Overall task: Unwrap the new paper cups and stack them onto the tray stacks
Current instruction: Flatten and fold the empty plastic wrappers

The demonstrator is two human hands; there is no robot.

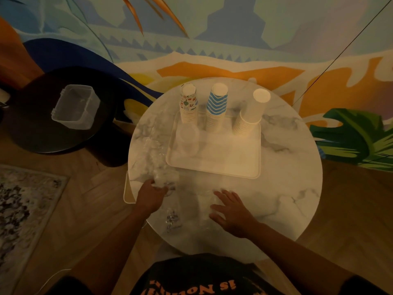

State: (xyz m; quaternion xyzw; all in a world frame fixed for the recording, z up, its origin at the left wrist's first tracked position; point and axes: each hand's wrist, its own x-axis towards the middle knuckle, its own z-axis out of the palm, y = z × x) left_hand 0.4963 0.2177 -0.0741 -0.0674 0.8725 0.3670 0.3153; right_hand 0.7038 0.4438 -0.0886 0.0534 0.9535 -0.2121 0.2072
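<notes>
The left hand (pixel 151 193) grips a crumpled piece of clear wrap (pixel 164 179) at the near left of the round marble desk (pixel 282 199), fingers curled into the film, while the right hand (pixel 231 209) lies flat with fingers spread on what looks like another clear sheet (pixel 204 206) near the front edge. The main risk, as I judge it, is the loose film: it trails up the left side of the desk close beside the tray (pixel 214 165), and a hard tug on it could snag the clear stack and drag it over. The tall stacks at the far edge of the tray also look top-heavy; the plain white stack (pixel 249 116) already leans to the left, so pressing more cups on it off-centre could topple it. The thin film is hard to see against the marble, so a scrap could be left behind or slide off the edge. Counted: one tray, three tall paper cup stacks on it, namely a patterned stack (pixel 188 103) at the left, a blue striped stack (pixel 217 106) in the middle and the plain white one at the right, plus one short clear stack (pixel 188 138) nearer on the tray. One clear plastic box (pixel 74 107) stands on a dark side table (pixel 38 133) well apart at the left.
</notes>
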